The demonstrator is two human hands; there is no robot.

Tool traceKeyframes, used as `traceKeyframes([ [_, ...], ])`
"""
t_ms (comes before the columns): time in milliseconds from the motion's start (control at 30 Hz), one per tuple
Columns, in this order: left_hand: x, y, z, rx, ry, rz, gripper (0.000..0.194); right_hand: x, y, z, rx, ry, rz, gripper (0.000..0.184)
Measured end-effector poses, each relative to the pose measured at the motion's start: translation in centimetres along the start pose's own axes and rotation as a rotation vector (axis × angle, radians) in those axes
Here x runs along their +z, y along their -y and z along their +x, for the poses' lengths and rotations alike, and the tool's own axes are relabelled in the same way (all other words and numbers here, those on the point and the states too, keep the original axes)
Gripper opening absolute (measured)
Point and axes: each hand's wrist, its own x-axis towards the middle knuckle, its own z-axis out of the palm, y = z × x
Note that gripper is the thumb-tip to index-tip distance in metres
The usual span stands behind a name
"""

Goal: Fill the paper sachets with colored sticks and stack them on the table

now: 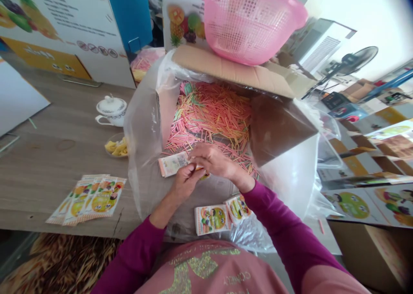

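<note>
My left hand (pixel 186 181) and my right hand (pixel 213 159) meet in front of the open carton. Their fingers are closed around a small printed packet (pixel 205 176), mostly hidden, with a yellow bit showing below. Touching the fingertips on the left is a pale packet with orange striped ends (pixel 173 164); whether it lies loose I cannot tell. Behind the hands, thin pink, yellow and green sticks (pixel 213 113) spill from the cardboard box (pixel 232 70). Close to my body lie printed packets (pixel 213 220), some overlapping.
Left on the table (pixel 38 156) are fanned flat packets (pixel 92 199), a lidded sugar bowl (pixel 111 110) and a small dish of yellow pieces (pixel 116 147). Clear plastic sheeting (pixel 142 126) surrounds the box. A pink basket (pixel 251 25) stands behind, with display cartons (pixel 355 205) at right.
</note>
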Motion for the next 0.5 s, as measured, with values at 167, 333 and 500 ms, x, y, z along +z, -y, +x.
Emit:
traceKeyframes([
  [167,-1.3,-1.0,-0.3,-0.039,-0.010,-0.006,0.044,0.2,-0.3,-1.3,0.016,-0.202,0.118,0.037],
  [333,-1.9,-1.0,-0.1,0.037,-0.050,0.040,0.043,-0.1,-1.0,-5.0,0.236,-0.423,0.181,0.034],
  [500,-1.4,-0.7,-0.6,0.294,-0.074,0.186,0.029,1.9,-1.6,-7.1,0.351,-0.307,0.185,0.035],
])
